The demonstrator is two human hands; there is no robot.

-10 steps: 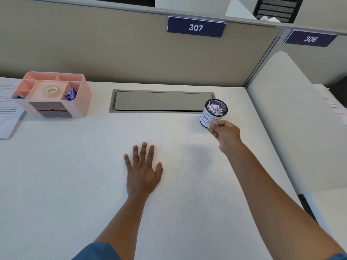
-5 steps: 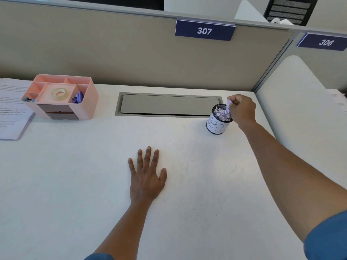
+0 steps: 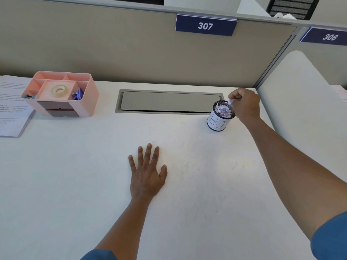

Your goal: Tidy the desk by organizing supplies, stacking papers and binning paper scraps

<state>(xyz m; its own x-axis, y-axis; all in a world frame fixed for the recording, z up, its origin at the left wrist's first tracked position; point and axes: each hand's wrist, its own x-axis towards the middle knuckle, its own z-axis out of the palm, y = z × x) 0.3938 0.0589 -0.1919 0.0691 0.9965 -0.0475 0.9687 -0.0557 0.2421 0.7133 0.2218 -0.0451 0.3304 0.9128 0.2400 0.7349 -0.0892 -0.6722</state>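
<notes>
While the right hand was working at the far corner, nothing on the left of the worktop (image 3: 75, 184) moved, so I log that side first. The stack of papers (image 3: 11, 107) lies at the left edge, partly out of frame, squared up as far as I can see. Just beside it, touching or nearly so, stands the pink organizer (image 3: 62, 94); a roll of tape (image 3: 59, 90) sits in its middle compartment, purple clips (image 3: 78, 93) in the one to the right, something blue in the front left one that is too small to identify.

My left hand (image 3: 146, 175) lies flat on the worktop, palm down, fingers straight and spread, holding nothing. Same spot as a second ago.

Behind it, the grey cable hatch (image 3: 169, 101) is shut.

The change is at the right. A second ago my right hand (image 3: 244, 106) was low, in front of the bin (image 3: 219, 117), pinching a scrap at worktop level. It has since lifted and swung to the far right side of the rim. It is now curled, thumb and forefinger pinching a small white paper scrap (image 3: 229, 102) directly over the bin mouth, not yet let go. The bin is already heaped with crumpled scraps to about the rim.

Judgement: I see no other loose scrap on the worktop, so this looks like the last one. Papers stacked, supplies sorted; once this drops, the task is near done. Risk: a full bin, so the scrap may roll off the heap.
</notes>
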